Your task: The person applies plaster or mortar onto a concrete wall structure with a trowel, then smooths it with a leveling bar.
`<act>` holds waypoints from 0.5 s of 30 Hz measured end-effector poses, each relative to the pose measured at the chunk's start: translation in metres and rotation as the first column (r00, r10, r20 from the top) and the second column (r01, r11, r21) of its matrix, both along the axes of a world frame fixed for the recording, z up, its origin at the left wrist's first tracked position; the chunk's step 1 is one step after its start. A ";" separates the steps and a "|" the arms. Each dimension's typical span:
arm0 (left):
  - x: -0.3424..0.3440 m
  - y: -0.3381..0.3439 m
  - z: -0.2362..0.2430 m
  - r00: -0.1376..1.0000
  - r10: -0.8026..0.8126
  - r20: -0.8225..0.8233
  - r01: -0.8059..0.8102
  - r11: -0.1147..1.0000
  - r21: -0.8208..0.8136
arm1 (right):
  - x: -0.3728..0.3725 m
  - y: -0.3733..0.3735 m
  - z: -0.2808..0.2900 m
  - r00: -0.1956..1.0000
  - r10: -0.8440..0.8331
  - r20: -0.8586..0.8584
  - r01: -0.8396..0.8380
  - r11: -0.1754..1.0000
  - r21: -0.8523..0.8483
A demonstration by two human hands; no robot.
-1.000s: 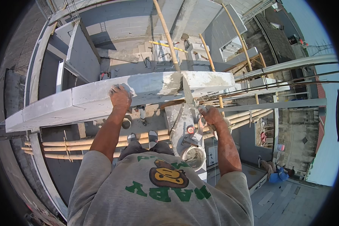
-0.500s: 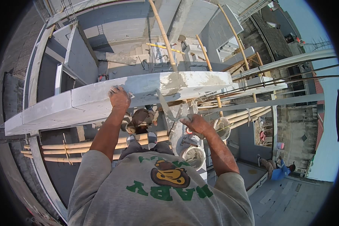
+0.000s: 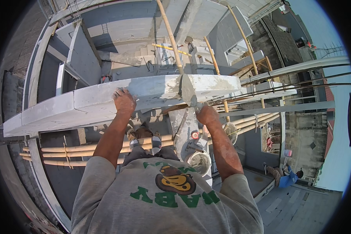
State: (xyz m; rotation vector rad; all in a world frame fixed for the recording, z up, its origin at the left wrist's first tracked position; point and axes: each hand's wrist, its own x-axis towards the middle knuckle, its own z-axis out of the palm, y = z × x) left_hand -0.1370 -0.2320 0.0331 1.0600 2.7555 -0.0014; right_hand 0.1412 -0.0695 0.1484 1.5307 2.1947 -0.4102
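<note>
- The right hand (image 3: 207, 115) has its fingers closed round the handle of the trowel (image 3: 188, 91); the blade stands nearly upright against the pale block wall (image 3: 101, 99), beside a grey mortar smear (image 3: 174, 86);
- The left hand (image 3: 124, 100) has its fingers bent over the wall's upper edge, grasping no tool (how hard they press, I cannot tell); that looks a sound brace, clear of the blade;
- For a clean pass, hold the blade at a low, even angle; spread pressure along its whole edge and let the wrist lead, since a dug-in tip would likely score the block;
- Mind the reach: the bucket (image 3: 193, 155) sits below the right forearm; lean little over the bamboo poles (image 3: 105, 147).
</note>
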 end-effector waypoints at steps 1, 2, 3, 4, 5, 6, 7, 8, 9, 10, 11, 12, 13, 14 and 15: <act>0.000 0.000 0.001 1.000 0.003 0.013 -0.003 1.000 0.007 | -0.006 0.000 0.000 0.999 0.011 0.030 -0.012 1.000 0.009; 0.000 -0.001 0.001 1.000 0.008 0.014 -0.008 1.000 -0.007 | -0.011 0.001 0.001 0.999 0.013 0.036 -0.013 1.000 0.000; 0.001 -0.001 0.001 1.000 0.002 0.004 -0.002 1.000 -0.009 | -0.015 0.002 0.001 0.998 0.028 0.049 -0.028 1.000 0.009; 0.001 -0.002 0.002 1.000 -0.008 0.002 0.008 1.000 -0.001 | -0.018 0.003 0.001 0.997 0.040 0.065 -0.042 0.999 0.025; 0.001 -0.002 0.002 1.000 -0.006 -0.003 0.006 1.000 -0.011 | -0.021 0.004 0.001 0.997 0.041 0.065 -0.042 0.999 0.017; 0.001 -0.002 0.002 1.000 -0.004 -0.003 0.004 1.000 -0.013 | -0.023 0.005 0.001 0.993 0.076 0.088 -0.077 0.997 0.006; 0.002 -0.001 0.001 1.000 -0.008 -0.006 0.008 1.000 0.001 | -0.024 0.005 0.001 0.988 0.109 0.106 -0.109 0.994 0.002; 0.002 -0.001 0.001 1.000 -0.013 0.000 0.013 1.000 -0.017 | -0.025 0.005 0.001 0.988 0.101 0.113 -0.101 0.995 -0.008; 0.002 -0.001 0.001 1.000 -0.009 -0.005 0.009 1.000 -0.024 | -0.026 0.004 0.000 0.983 0.119 0.138 -0.110 0.992 -0.068; 0.002 0.000 0.000 1.000 -0.004 -0.004 0.003 1.000 -0.015 | -0.027 0.002 0.000 0.978 0.137 0.158 -0.123 0.988 -0.096; 0.002 0.000 0.000 1.000 0.001 -0.009 -0.001 1.000 -0.023 | -0.027 -0.001 0.000 0.976 0.143 0.162 -0.124 0.985 -0.120; 0.002 0.000 -0.001 1.000 -0.003 -0.004 0.002 1.000 -0.021 | -0.027 -0.007 -0.002 0.979 0.129 0.159 -0.114 0.988 -0.104; 0.001 0.000 -0.002 1.000 -0.008 -0.009 0.008 1.000 0.003 | -0.027 -0.013 -0.003 0.981 0.116 0.154 -0.104 0.991 -0.088; 0.001 -0.001 -0.002 1.000 -0.006 0.000 0.006 1.000 -0.015 | -0.027 -0.020 -0.004 0.981 0.117 0.155 -0.107 0.992 -0.074; 0.001 -0.002 -0.003 0.999 -0.021 -0.025 0.021 1.000 -0.013 | -0.026 -0.024 -0.004 0.981 0.115 0.154 -0.106 0.992 -0.068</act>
